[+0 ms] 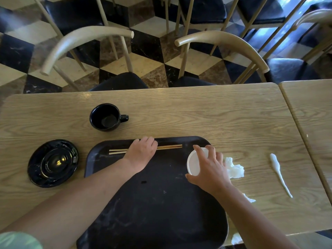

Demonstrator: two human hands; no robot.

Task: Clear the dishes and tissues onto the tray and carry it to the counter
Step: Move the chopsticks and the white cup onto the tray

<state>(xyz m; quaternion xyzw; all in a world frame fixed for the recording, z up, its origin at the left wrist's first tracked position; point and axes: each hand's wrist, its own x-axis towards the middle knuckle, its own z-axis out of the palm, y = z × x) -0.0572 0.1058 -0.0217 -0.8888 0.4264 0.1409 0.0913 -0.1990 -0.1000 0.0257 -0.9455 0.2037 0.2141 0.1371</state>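
Light wood-grain table [215, 114], partly cleared

A black tray [152, 203] sits at lower centre; a black mug [106, 117] stands above it to the left, stacked black dishes [53, 163] at far left, a crumpled tissue [235, 170] just beside the tray's right edge, and a twisted tissue [279, 173] further right.

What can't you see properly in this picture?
All in the head view:
1. Middle of the chopsticks: under the left hand, whose grip on them is hidden too.
2. Right side of the white cup: covered by the right hand holding it.
3. Crumpled tissue: partly behind that hand.
4. Near end of the tray: cut off by the picture's bottom edge.
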